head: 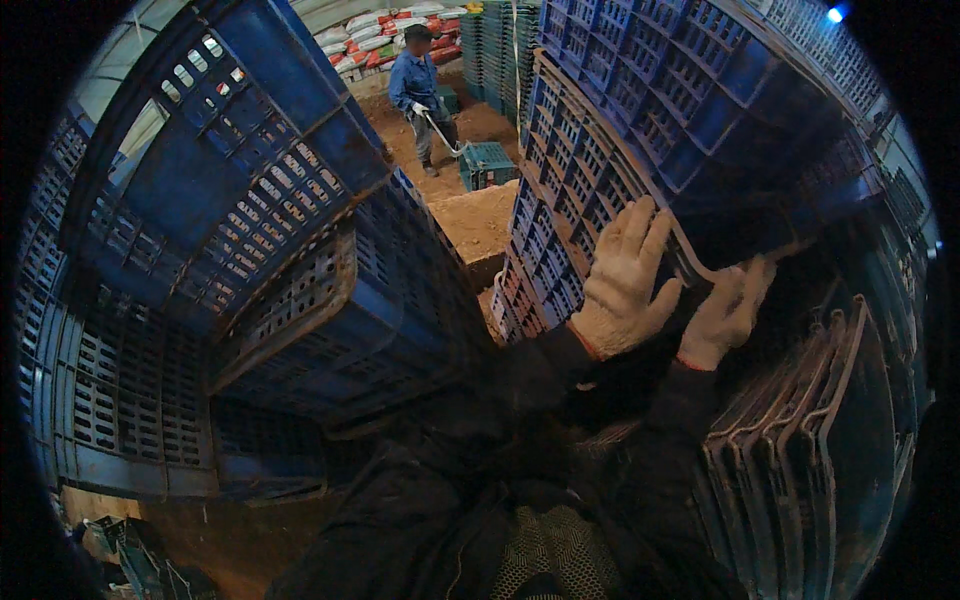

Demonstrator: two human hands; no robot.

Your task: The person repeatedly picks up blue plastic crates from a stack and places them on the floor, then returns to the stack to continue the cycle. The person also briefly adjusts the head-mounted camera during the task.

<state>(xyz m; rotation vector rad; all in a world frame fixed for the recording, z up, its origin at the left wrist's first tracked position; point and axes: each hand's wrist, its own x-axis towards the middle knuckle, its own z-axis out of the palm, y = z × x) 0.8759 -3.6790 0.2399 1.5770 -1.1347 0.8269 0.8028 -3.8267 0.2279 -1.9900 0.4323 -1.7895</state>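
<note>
Both my hands wear pale knitted work gloves. My left hand (626,281) lies with its fingers extended on the rim and slatted side of a dirty blue plastic crate (581,157) in the stack at the right. Close beside it, my right hand (727,311) is at the lower corner of that crate's rim; its fingertips are partly out of sight, and whether they grip the rim cannot be told. Another blue crate (645,82) rests above, tilted in the view. The space under my hands is too dark to make out.
More blue crates (300,322) are stacked at the left. Nested dark crates (795,427) stand at the lower right. Farther off on the earthen floor (465,225), a person (415,90) holds a hooked rod to a green crate (487,165). Behind are filled sacks (367,34) and stacked green crates (491,67).
</note>
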